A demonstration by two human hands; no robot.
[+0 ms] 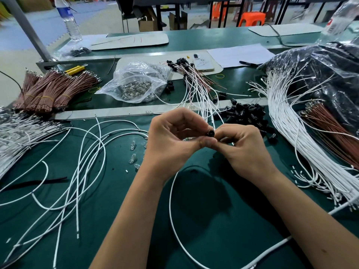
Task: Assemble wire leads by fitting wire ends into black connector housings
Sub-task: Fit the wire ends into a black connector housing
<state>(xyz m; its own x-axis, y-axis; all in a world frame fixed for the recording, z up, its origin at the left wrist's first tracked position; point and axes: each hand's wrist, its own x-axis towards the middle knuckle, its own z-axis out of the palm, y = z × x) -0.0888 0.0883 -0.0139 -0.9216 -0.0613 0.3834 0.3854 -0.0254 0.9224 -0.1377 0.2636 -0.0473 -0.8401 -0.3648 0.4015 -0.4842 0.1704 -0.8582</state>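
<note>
your left hand and right hand meet above the middle of the green bench, fingers curled in on both, and between their tips sits one small black connector housing. your left thumb and forefinger pinch it from the left; your right fingers close against it from the right, though whether they grip the housing itself or a wire end at it i cannot tell. a long white wire loops down from under your hands across the bench toward you. just beyond your right hand lies a loose heap of black housings, and past that a fan of finished leads with black heads. to your right a thick bundle of white wires spills out of a clear bag, with brown wires lying on it. to your left, loose white wires cross the bench, a few small clear bulbs lie near your left wrist, and banded brown wire bundles sit further back beside a plastic bag of small metal parts.
</note>
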